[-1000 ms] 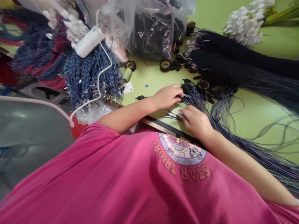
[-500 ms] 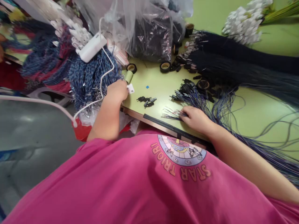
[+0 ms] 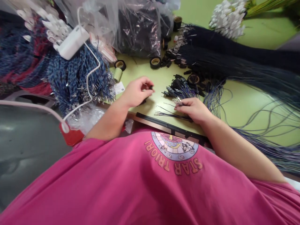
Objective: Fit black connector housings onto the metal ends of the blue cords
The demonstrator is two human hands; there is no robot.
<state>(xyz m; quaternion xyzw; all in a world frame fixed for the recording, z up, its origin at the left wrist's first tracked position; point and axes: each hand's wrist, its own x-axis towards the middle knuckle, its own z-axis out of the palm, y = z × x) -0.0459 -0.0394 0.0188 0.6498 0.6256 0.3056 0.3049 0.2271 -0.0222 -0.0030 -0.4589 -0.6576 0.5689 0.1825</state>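
Observation:
My left hand [image 3: 137,91] rests on the green table [image 3: 243,103] with its fingers curled round small black connector pieces [image 3: 150,87]. My right hand [image 3: 192,108] lies just to its right, fingers pinched on thin blue wires [image 3: 178,100] with metal ends. A few loose dark wires [image 3: 168,115] stick out leftwards under that hand. Beyond both hands lies a cluster of blue wires fitted with black connectors [image 3: 179,87].
A heap of twisted blue cords [image 3: 77,78] with a white charger [image 3: 71,42] and cable hangs at the left. Plastic bags [image 3: 138,28], tape rolls [image 3: 155,62], long dark wire bundles [image 3: 234,65] and white-tipped bundles [image 3: 226,17] fill the back. A black strip [image 3: 164,125] edges the table.
My left hand went from the connector cluster out to the left by the blue cords, then came back to the small black pieces. My right hand stayed on the wires.

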